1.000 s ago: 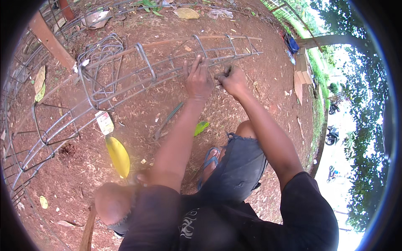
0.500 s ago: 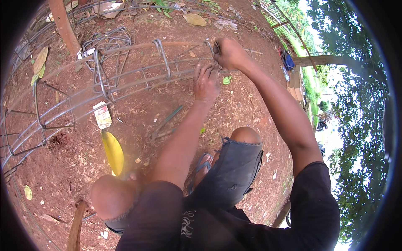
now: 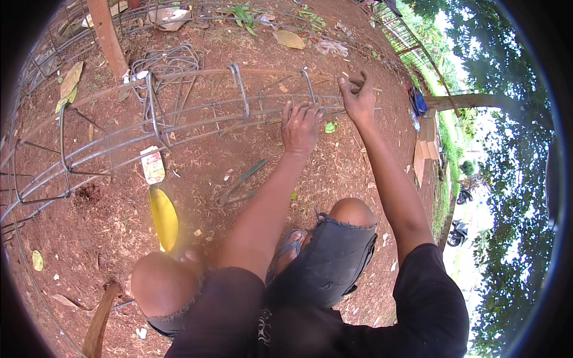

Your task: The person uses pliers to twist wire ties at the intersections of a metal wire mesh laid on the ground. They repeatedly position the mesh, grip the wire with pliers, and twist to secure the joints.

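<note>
From here I see grey and rust-brown rebar [image 3: 153, 107], reddish soil [image 3: 203, 152]. The big leaf [image 3: 164, 221] is yellow, the shirt [image 3: 430, 292] black.

So the left hand [image 3: 301, 127] sits at the near side of the rebar cage [image 3: 240, 90], and the right hand [image 3: 358, 101] is by its right end, thumb [image 3: 344, 88] apart from the fingers [image 3: 364, 80]. A green-handled tool [image 3: 253, 170] and yellow leaf [image 3: 164, 219] lie on the dirt [image 3: 113, 238], loose hoops [image 3: 170, 58] behind the cage.
</note>
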